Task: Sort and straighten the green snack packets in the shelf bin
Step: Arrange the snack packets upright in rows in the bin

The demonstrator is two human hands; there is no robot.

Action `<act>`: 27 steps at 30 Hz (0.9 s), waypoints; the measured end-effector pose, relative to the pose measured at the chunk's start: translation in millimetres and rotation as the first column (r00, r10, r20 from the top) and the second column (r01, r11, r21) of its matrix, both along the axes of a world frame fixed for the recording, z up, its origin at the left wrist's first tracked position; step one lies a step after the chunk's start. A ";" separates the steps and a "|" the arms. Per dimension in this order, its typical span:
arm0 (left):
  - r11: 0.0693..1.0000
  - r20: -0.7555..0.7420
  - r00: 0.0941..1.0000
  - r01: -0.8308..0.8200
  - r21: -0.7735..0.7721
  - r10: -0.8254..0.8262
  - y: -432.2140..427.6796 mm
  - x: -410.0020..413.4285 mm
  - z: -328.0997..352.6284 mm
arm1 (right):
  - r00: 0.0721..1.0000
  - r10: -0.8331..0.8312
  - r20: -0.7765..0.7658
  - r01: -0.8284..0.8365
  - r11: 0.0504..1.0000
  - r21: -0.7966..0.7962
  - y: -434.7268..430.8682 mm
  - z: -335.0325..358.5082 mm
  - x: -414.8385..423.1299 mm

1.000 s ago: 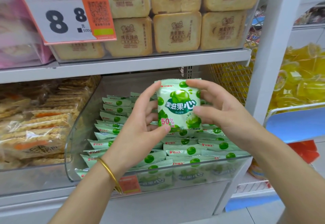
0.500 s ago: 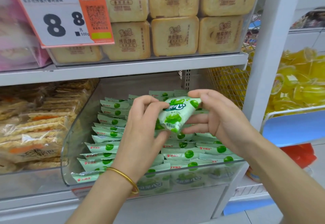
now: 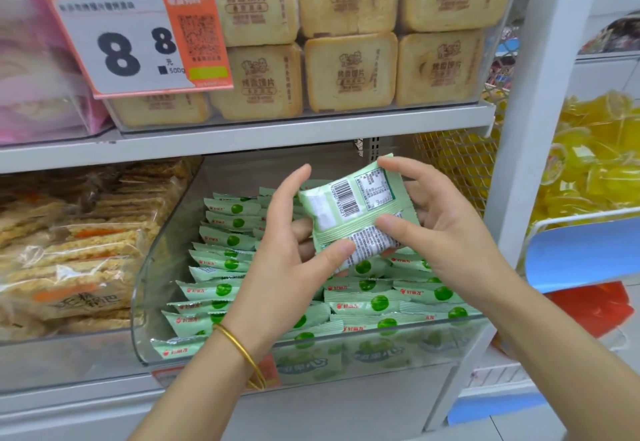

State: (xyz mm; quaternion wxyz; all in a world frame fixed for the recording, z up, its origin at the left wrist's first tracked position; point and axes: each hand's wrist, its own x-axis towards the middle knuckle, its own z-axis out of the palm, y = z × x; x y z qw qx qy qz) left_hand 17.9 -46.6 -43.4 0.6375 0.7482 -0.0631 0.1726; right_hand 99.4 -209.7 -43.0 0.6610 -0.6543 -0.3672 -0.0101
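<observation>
Head cam, both hands up in front of the lower shelf.

- Held packet (image 3: 353, 212): one green snack packet, dead centre of the view, lifted above the rows in the bin. Its back faces me, with barcode and nutrition table visible, and it is tilted with the top corner toward 1 o'clock.
- Left hand (image 3: 287, 267): gripping the packet. The thumb presses on the packet's 7 o'clock edge, the index finger is stretched up along its 10 o'clock side, and the other fingers are behind it. Gold bangle (image 3: 242, 350) on that wrist.
- Right hand (image 3: 446, 232): also gripping. The index fingertip is on the 1 o'clock corner, the thumb is on the back seam at 4 o'clock, and the rest are curled behind.
- Clear bin (image 3: 149, 267): sits at 6 o'clock of the held packet. Stocked packets (image 3: 221, 290) stand overlapped in columns running front to back, with green fruit print and red logo showing on the top edges.
- Around the bin:
  - 9 o'clock: rice cracker packs (image 3: 69, 260).
  - 12 o'clock, on the shelf above: toast slabs (image 3: 349, 70).
  - 11 o'clock: price tag (image 3: 138, 38) reading 8.8.
  - 3 o'clock, past the white upright (image 3: 540, 94): yellow jelly cups (image 3: 606, 163).
</observation>
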 end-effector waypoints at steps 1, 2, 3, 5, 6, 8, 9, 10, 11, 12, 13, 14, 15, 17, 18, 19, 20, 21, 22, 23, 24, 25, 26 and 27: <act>1.000 0.003 1.000 0.002 0.003 -0.002 0.3 0.3 -0.6 | 1.000 0.000 -0.006 0.000 1.000 0.002 0.2 -0.1 -0.1; 1.000 0.006 1.000 0.003 0.006 -0.003 0.6 0.5 -1.0 | 1.000 -0.002 -0.014 0.002 1.000 0.003 0.5 0.8 -0.8; 1.000 0.009 1.000 0.002 0.007 -0.002 1.1 1.1 -1.6 | 1.000 -0.005 -0.020 0.005 1.000 0.002 0.3 0.9 -0.8; 1.000 0.007 1.000 -0.008 0.009 0.007 1.7 1.8 -1.9 | 1.000 -0.003 -0.022 0.003 1.000 -0.003 0.5 1.5 -1.4; 1.000 0.007 1.000 -0.011 0.012 0.011 1.3 1.5 -1.4 | 1.000 0.000 -0.024 -0.001 1.000 -0.005 0.6 1.9 -2.1; 0.999 0.013 1.000 -0.025 0.024 0.025 -0.4 1.3 -0.1 | 0.999 -0.002 -0.033 0.002 1.000 0.009 0.9 1.3 -2.7; 0.998 0.015 0.999 -0.051 0.029 0.051 -1.5 1.8 1.1 | 0.999 -0.006 -0.040 0.007 1.000 0.016 0.7 1.4 -2.9; 0.995 0.011 0.995 -0.096 0.023 0.096 -2.3 2.5 2.8 | 0.998 -0.012 -0.055 0.013 1.000 0.019 0.3 2.2 -3.0; 0.989 0.003 0.989 -0.147 -0.005 0.147 -2.2 4.1 4.0 | 0.997 -0.016 -0.079 0.017 1.000 0.023 -1.1 2.5 -1.4; 0.981 -0.010 0.983 -0.184 -0.058 0.184 -1.2 6.5 4.5 | 0.993 -0.019 -0.114 0.022 0.999 0.028 -3.0 3.7 0.7; 0.972 -0.028 0.980 -0.200 -0.123 0.198 0.1 9.3 4.3 | 0.990 -0.030 -0.135 0.034 0.999 0.025 -5.7 4.4 3.3; 0.963 -0.049 0.980 -0.198 -0.181 0.192 1.2 11.9 4.5 | 0.993 -0.060 -0.106 0.061 0.998 0.005 -9.1 5.3 5.4; 0.955 -0.068 0.981 -0.192 -0.227 0.181 1.8 14.7 4.1 | 0.994 -0.112 -0.006 0.111 0.993 -0.046 -12.6 5.7 7.8; 0.944 -0.094 0.981 -0.190 -0.269 0.171 0.4 20.3 3.6 | 0.930 -0.203 0.306 0.264 0.949 -0.172 -16.6 6.7 11.8; 0.944 -0.105 0.980 -0.190 -0.270 0.167 -2.1 22.6 4.1 | 0.870 -0.220 0.440 0.337 0.919 -0.207 -18.2 6.2 14.2; 0.944 -0.116 0.981 -0.184 -0.273 0.157 -5.3 25.7 3.9 | 0.814 -0.231 0.534 0.397 0.891 -0.220 -19.5 5.3 17.4; 0.945 -0.129 0.981 -0.174 -0.277 0.143 -9.0 28.7 4.3 | 0.767 -0.243 0.594 0.443 0.870 -0.216 -20.5 4.6 19.9; 0.946 -0.143 0.980 -0.171 -0.276 0.136 -12.7 31.9 4.8 | 0.730 -0.268 0.629 0.485 0.851 -0.201 -21.0 4.0 21.7; 0.951 -0.143 0.979 -0.177 -0.254 0.144 -15.7 35.2 4.2 | 0.693 -0.309 0.651 0.534 0.827 -0.175 -22.4 3.9 23.4; 0.964 -0.118 0.976 -0.202 -0.172 0.184 -17.0 38.9 2.6 | 0.654 -0.352 0.669 0.584 0.797 -0.152 -24.6 4.2 24.0; 0.971 -0.068 0.970 -0.237 -0.021 0.235 -16.8 42.5 1.0 | 0.617 -0.383 0.688 0.633 0.761 -0.144 -27.0 3.9 24.7; 0.951 -0.013 0.964 -0.259 0.167 0.265 -15.6 45.6 -1.5 | 0.583 -0.397 0.709 0.672 0.726 -0.147 -29.5 3.0 25.5; 0.899 0.022 0.963 -0.260 0.352 0.269 -14.8 47.5 -3.8 | 0.549 -0.393 0.737 0.703 0.694 -0.155 -31.2 2.3 25.8; 0.834 0.030 0.965 -0.240 0.497 0.259 -13.8 49.7 -6.9 | 0.514 -0.379 0.769 0.732 0.662 -0.163 -32.2 2.0 26.3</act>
